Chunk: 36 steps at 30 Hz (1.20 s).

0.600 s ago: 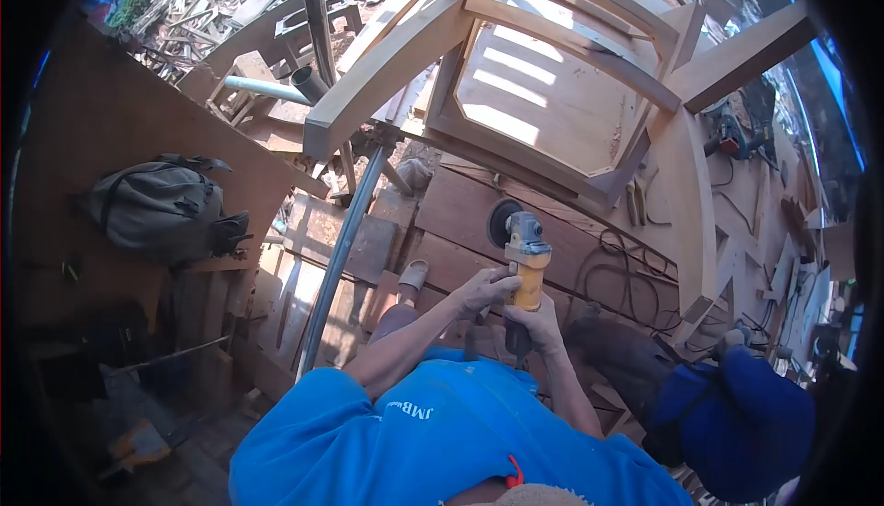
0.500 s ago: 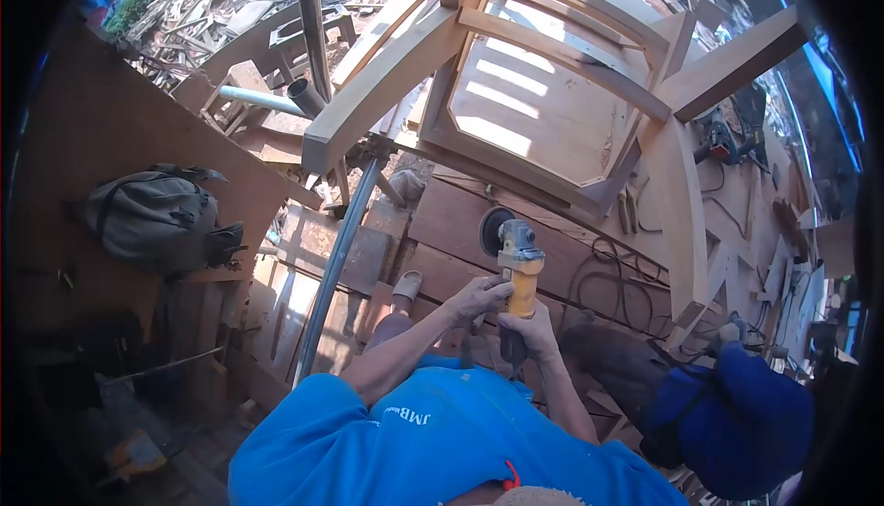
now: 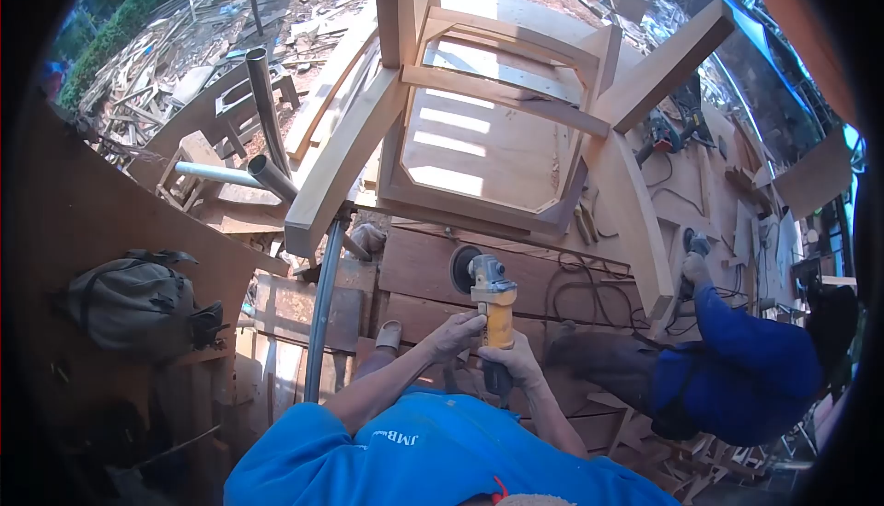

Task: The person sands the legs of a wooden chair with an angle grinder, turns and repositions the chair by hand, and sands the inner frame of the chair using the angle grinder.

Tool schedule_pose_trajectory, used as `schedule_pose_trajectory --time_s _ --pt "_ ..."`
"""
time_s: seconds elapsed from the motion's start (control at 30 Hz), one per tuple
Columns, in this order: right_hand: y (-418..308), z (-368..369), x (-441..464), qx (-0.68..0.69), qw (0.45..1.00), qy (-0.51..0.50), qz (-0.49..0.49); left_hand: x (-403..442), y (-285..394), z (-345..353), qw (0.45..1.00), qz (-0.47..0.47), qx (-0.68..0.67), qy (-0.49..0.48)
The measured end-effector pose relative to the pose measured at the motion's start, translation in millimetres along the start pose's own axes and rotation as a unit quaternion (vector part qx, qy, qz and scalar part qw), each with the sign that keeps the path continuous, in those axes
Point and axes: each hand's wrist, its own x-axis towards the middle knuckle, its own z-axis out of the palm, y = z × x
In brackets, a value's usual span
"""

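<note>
A yellow angle grinder [image 3: 498, 322] with a grey metal head is held upright in front of my chest. Its round dark disc [image 3: 465, 269] faces left, over the brown planks. My left hand [image 3: 458, 336] grips the side of the yellow body, just below the head. Lower down, my right hand [image 3: 517, 359] is wrapped around the casing near its dark rear end. Beyond the disc stands a bare wooden chair frame [image 3: 506, 99], its curved legs spreading towards me. The disc and the frame are apart.
A co-worker in blue [image 3: 737, 368] bends at the right, a gloved hand on a tool [image 3: 695, 243]. A grey backpack [image 3: 133, 303] lies at left beside a metal pipe [image 3: 326, 308]. Cables [image 3: 599, 290] loop across the planks; scrap wood [image 3: 152, 92] covers the ground behind.
The view has shifted, so the chair frame and grinder appear further left. The co-worker's arm now reaches further forward over the bench. My grip on the grinder looks the same.
</note>
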Motion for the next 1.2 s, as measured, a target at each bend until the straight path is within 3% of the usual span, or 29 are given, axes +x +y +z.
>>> schedule_pose_trajectory --time_s 0.3,0.57,0.73,0.93,1.2 --pt "16.7 11.6 -4.8 0.063 0.997 0.039 -0.005 -3.4 18.7 3.2 0.994 0.028 0.092 -0.049" --pt "7.5 31.6 -10.6 -0.003 0.993 0.114 -0.041 -5.5 39.7 8.4 0.990 -0.037 0.103 -0.088" --pt "12.7 25.2 -25.1 0.038 0.989 0.135 -0.041 2.2 36.9 19.9 0.988 -0.055 0.082 -0.123" --pt "16.4 -16.3 -34.5 0.093 0.988 0.115 -0.050 31.0 28.1 46.7 0.988 -0.057 0.077 -0.121" --pt "20.2 -130.3 -37.2 0.114 0.992 0.059 -0.006 106.7 -21.2 83.6 0.996 -0.033 0.050 -0.060"
